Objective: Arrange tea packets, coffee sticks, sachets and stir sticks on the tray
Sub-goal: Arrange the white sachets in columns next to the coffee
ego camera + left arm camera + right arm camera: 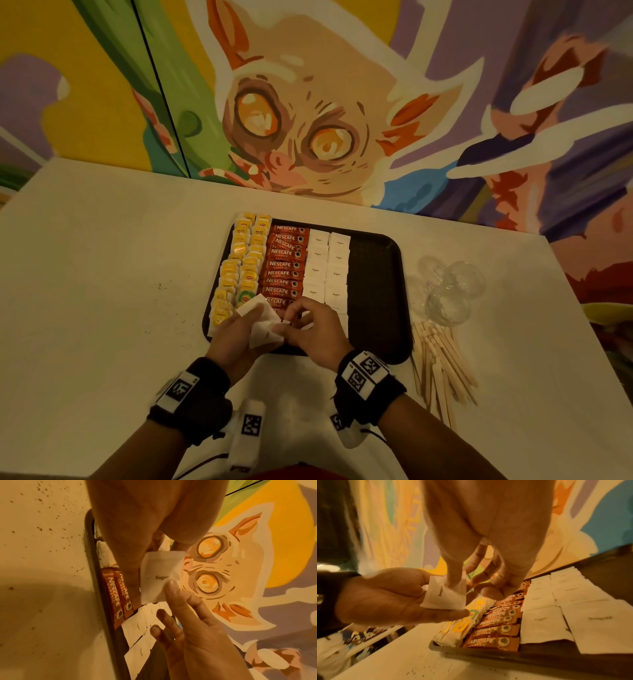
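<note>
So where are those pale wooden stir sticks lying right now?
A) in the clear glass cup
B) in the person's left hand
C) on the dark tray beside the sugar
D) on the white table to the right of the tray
D: the pale wooden stir sticks lie in a loose bundle on the white table, off the right edge of the dark plastic tray, near the clear glass cup.

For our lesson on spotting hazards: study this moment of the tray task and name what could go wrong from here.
1. The left hand holds a loose stack of sugar sachets while the right hand pinches one off; the others may slip and scatter the neat rows.
2. Both hands hover low over the coffee sticks and could knock them askew.
3. The stir sticks lie off the tray beside clear glasses; reaching there could tip a glass.
</note>
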`<state>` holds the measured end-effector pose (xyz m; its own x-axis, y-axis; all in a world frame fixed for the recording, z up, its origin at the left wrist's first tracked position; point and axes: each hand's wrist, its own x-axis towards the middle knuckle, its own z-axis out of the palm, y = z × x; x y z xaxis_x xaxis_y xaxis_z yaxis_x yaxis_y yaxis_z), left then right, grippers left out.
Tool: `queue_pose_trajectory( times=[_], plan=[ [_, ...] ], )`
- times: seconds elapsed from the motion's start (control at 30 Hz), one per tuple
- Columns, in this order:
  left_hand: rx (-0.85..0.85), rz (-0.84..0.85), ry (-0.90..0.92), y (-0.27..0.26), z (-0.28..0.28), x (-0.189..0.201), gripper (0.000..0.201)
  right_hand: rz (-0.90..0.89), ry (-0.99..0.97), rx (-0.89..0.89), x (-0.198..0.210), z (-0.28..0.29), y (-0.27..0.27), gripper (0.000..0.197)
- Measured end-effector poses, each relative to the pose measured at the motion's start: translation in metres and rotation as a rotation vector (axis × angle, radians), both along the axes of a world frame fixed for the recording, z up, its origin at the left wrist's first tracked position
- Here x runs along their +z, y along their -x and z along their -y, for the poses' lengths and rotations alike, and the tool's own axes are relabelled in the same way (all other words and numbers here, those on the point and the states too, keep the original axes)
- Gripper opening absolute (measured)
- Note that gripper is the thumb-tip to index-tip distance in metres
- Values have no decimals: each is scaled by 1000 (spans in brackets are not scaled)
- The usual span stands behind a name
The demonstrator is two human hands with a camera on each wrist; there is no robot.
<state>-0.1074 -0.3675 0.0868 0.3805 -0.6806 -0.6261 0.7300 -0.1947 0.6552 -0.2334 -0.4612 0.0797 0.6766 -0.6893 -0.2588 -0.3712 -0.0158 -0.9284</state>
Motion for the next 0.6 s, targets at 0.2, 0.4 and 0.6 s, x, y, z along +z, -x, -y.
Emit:
queue_pose_trajectory(
  times=[0.2,0.4,0.6],
  plan=[
    [54,50,-37,2,1,3,14,77,-205,-242,-3,2,17,14],
    [-60,260,-50,13,4,-1,13,17,-288,-260,-7,-1,29,22],
    [-147,498,-93,13,5,-9,17,-116,-225,-198,-13,0,33,24]
  ],
)
